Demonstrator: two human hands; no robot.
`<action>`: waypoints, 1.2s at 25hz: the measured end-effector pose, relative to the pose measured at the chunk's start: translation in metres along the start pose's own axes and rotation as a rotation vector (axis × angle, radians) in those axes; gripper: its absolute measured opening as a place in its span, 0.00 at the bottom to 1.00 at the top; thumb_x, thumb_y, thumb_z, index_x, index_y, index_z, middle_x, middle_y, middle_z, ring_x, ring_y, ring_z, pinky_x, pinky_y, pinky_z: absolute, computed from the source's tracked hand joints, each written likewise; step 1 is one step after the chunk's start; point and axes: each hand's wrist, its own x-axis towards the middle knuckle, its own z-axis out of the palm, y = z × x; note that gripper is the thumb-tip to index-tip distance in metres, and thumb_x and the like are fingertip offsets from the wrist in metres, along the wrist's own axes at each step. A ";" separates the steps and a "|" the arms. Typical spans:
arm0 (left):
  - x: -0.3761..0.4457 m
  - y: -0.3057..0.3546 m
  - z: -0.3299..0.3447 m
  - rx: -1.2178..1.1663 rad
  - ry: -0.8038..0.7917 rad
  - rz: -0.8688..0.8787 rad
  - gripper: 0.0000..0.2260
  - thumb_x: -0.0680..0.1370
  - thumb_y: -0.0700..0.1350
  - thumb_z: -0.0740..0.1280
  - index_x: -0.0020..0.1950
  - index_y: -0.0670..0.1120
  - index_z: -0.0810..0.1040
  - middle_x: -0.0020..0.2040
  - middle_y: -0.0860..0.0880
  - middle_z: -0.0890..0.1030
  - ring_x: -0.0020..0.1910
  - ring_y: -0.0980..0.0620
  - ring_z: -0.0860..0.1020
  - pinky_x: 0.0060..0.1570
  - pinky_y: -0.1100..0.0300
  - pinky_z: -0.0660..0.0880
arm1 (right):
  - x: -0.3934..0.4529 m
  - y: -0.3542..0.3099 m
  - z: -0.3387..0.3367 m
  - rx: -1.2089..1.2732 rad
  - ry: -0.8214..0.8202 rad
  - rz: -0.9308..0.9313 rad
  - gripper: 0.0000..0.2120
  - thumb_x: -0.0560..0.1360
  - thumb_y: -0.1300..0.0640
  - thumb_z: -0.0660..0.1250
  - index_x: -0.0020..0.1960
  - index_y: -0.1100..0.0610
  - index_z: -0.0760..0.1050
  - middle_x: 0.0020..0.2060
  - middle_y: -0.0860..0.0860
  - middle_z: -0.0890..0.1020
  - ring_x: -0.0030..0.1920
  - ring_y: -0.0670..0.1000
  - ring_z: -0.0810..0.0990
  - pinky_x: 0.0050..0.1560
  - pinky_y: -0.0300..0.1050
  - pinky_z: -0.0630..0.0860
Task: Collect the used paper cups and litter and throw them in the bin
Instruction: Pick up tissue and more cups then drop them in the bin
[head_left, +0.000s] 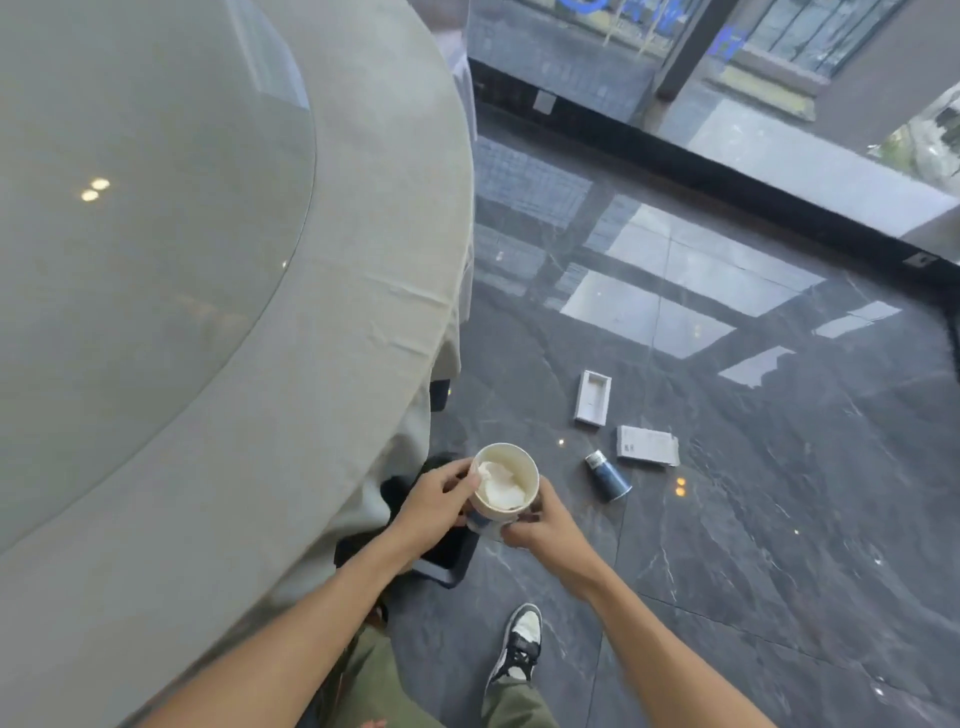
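Nearest the camera, a black-and-white sneaker (519, 649) stands on the dark polished stone floor (753, 519); above it, both hands meet on one white paper cup (505, 483) that holds a crumpled white tissue (498, 483); the left hand (434, 506) grips the rim and near wall; the right hand (545, 525) closes around the lower wall; the cup is held upright, clear of the floor, just beside the round table draped in beige cloth (363, 260).

A black bin (449, 556) appears partly hidden beneath the hands and the cloth edge; its opening cannot be confirmed.

Further out on the floor lie a dark blue cylindrical container (608, 475), a white printed paper packet (648, 445), and a white rectangular tray insert (592, 397), near one another.

Step in hand, as judged: collection, with tissue consolidated into the cup. Next move calls for freeing one hand, bending to the floor litter, then depositing everything in the bin.
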 end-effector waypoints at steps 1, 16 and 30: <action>-0.002 -0.017 0.010 0.003 0.045 -0.028 0.14 0.83 0.47 0.69 0.69 0.50 0.80 0.53 0.49 0.85 0.52 0.51 0.85 0.46 0.59 0.84 | 0.003 0.011 -0.006 -0.007 -0.040 0.024 0.30 0.71 0.76 0.66 0.66 0.51 0.71 0.54 0.49 0.80 0.48 0.40 0.82 0.47 0.37 0.80; 0.149 -0.245 0.048 0.008 0.345 -0.353 0.12 0.80 0.37 0.71 0.63 0.45 0.78 0.53 0.46 0.84 0.47 0.50 0.83 0.33 0.72 0.76 | 0.206 0.207 0.068 -0.299 -0.004 0.210 0.12 0.78 0.60 0.63 0.60 0.56 0.76 0.52 0.50 0.82 0.51 0.50 0.81 0.52 0.50 0.80; 0.213 -0.351 0.034 0.114 0.212 -0.462 0.16 0.80 0.35 0.62 0.36 0.52 0.74 0.34 0.53 0.77 0.38 0.51 0.74 0.42 0.57 0.71 | 0.341 0.288 0.163 -0.913 -0.276 0.194 0.14 0.77 0.63 0.66 0.63 0.62 0.76 0.60 0.60 0.82 0.60 0.61 0.82 0.59 0.52 0.80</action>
